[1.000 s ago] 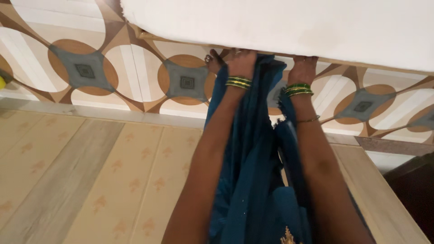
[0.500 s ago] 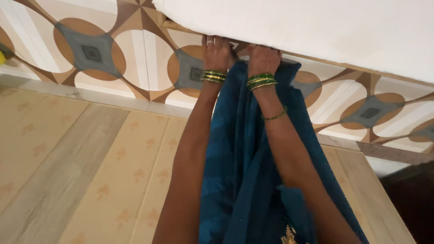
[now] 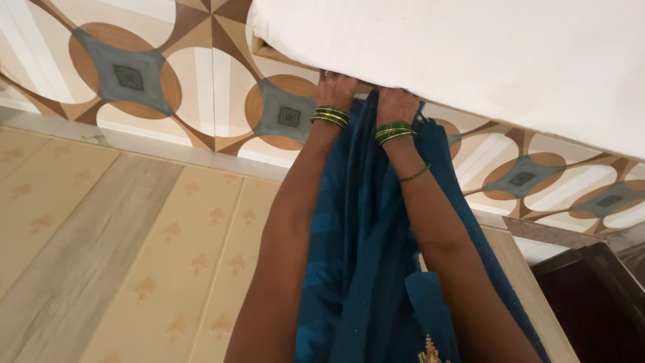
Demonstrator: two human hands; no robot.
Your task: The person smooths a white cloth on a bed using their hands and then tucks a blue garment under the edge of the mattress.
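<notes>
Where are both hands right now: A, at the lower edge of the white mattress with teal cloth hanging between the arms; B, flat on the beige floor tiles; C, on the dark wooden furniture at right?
A: the left hand and right hand meet the white mattress edge, teal cloth between.

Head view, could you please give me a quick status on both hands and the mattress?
Left hand and right hand side by side, fingers hidden under white mattress edge. Blue cloth hangs between the forearms. Nothing visibly in the way.
</notes>
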